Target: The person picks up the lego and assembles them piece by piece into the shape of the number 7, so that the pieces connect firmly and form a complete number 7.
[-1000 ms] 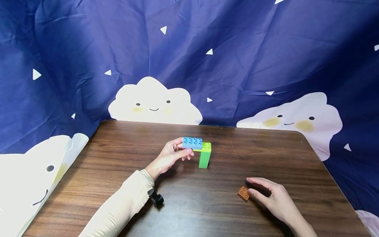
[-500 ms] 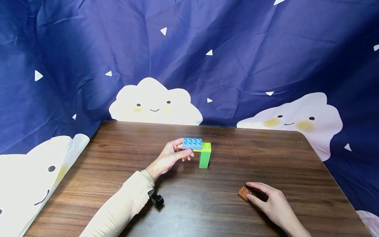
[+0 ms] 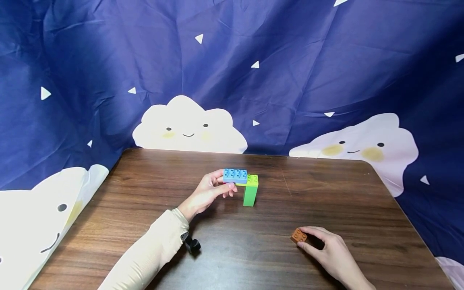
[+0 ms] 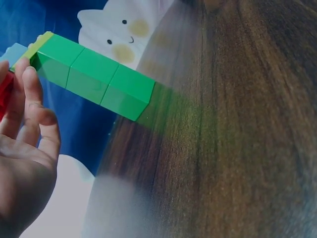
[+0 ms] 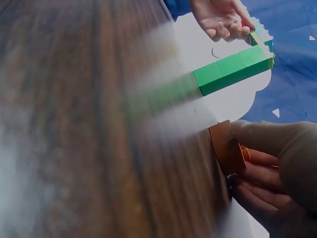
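Observation:
My left hand [image 3: 209, 191] grips the left end of a joined toy-brick build. On top of it lies a blue brick [image 3: 235, 175] over a lime-green piece [image 3: 253, 179]. Under the right end stands a column of three green bricks [image 4: 94, 74], upright on the table. Part of a red brick [image 4: 5, 93] shows by the left fingers in the left wrist view. At the front right, my right hand [image 3: 335, 251] pinches a small orange-brown brick [image 3: 299, 235] between thumb and fingers. That brick sits low at the table; in the right wrist view the thumb covers part of it.
Both hands work over a dark wood-grain table [image 3: 253, 249] with rounded far corners. A blue cloth [image 3: 232, 60] with white clouds and triangles hangs behind and beside it. A black strap mount [image 3: 191, 242] sits at the left sleeve cuff.
My right hand has moved slightly left and closed its thumb and fingers onto the orange-brown brick. The left hand and the build stay where they were.

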Tool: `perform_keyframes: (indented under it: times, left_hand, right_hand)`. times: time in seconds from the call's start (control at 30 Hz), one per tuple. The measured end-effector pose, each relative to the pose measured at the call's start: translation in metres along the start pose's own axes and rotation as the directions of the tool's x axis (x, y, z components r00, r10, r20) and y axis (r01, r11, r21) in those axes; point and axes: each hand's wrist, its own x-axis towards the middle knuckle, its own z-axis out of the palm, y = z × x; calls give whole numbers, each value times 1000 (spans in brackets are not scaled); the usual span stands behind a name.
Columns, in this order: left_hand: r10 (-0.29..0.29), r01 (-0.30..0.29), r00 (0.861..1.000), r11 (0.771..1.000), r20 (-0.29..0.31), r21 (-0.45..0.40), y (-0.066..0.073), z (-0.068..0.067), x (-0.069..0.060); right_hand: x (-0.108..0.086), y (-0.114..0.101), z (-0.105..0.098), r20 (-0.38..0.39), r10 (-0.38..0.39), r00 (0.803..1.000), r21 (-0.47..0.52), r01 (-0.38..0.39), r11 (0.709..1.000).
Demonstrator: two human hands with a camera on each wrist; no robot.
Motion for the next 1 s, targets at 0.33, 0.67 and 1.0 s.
perform_keyframes:
  times: [0.33,0.67,1.0]
  left_hand:
    - [0,0,1000,1000,-8,-14,-3,-1,0]
    - [-4,4,1000,1000,-12,-17,-1,-2,-1]
    - [0,-1,1000,1000,-9,-20,-2,-3,-1]
  right_hand:
    - [1,-3,1,9,15,1000,22,-15,1000]
    - [3,-2,-3,0,-3,1000,62,3,998]
    - [12,-6,-5,16,-26,1000,99,25,995]
